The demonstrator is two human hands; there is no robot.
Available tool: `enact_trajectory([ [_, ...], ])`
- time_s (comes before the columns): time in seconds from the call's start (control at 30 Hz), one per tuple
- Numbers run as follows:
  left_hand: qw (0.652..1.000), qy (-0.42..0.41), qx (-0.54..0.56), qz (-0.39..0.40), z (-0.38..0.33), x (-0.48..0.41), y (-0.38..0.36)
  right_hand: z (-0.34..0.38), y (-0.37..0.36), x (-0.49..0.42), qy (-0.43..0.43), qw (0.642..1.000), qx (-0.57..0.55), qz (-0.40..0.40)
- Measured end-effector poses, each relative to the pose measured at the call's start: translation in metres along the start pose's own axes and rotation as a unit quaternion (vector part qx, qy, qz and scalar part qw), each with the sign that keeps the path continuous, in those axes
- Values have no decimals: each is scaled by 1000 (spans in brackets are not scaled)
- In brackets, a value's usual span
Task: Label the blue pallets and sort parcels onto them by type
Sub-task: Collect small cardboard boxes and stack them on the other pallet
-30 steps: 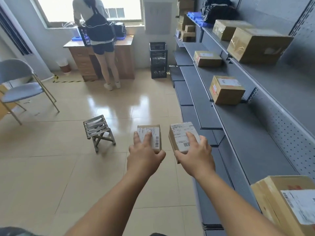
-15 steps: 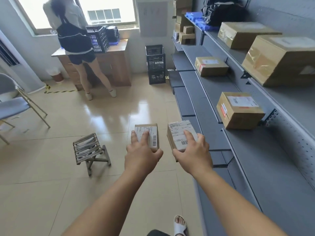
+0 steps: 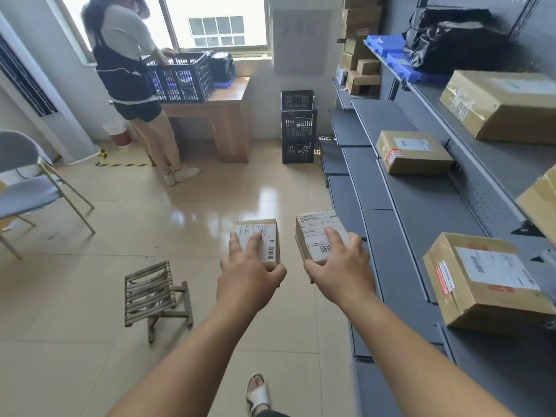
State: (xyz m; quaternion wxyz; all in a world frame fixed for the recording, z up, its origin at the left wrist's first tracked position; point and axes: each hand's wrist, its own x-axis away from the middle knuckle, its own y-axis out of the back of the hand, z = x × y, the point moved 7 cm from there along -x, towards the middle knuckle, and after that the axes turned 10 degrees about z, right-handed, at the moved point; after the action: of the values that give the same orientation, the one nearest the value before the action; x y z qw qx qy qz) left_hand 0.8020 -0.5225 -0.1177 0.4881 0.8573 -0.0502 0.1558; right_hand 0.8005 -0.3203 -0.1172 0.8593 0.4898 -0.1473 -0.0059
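My left hand (image 3: 247, 276) grips a small cardboard parcel (image 3: 266, 236) with a white barcode label, held flat in front of me above the floor. Beside it, my right hand (image 3: 340, 267) grips a second small labelled parcel (image 3: 313, 228), tilted slightly. Both parcels are held from above, fingers on the labels and thumbs along the near sides. Blue pallets (image 3: 400, 63) lie on the top shelf at the far right, next to a black bag (image 3: 454, 40).
Grey shelving (image 3: 421, 206) along the right carries several brown boxes (image 3: 484, 278). A small slatted stool (image 3: 153, 293) stands on the tiled floor at left, a folding chair (image 3: 27, 188) further left. A person (image 3: 132, 76) handles a black crate at the desk; stacked crates (image 3: 298, 127) stand near the shelves.
I have walked forward along the shelving with both parcels still held. The stool and shelf boxes have come closer, and the person at the desk has turned toward the crate.
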Motion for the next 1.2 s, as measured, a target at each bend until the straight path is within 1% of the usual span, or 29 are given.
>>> enact_trajectory([
  [0.2, 1000, -28, 11, 2, -15, -122, 38, 43, 12, -110, -23, 1000, 2, -15],
  [0.4, 998, -59, 1, 14, -38, -235, 89, 74, 41, -200, -63, 997, -11, -39],
  [0.63, 996, -87, -12, 34, -80, -339, 107, 91, 62, -297, -84, 995, -19, -54],
  [0.83, 995, -92, -21, 14, -129, -437, 119, 97, 84, -403, -67, 996, -28, -57],
  [0.97, 996, -84, -23, 5, -170, -499, 132, 101, 117, -484, -50, 996, -37, -59],
  [1.1, 997, -75, -25, -14, -207, -556, 156, 119, 151, -559, -17, 997, -47, -61],
  [1.2, 997, -66, -30, -21, -228, -596, 169, 130, 164, -604, -7, 997, -49, -52],
])
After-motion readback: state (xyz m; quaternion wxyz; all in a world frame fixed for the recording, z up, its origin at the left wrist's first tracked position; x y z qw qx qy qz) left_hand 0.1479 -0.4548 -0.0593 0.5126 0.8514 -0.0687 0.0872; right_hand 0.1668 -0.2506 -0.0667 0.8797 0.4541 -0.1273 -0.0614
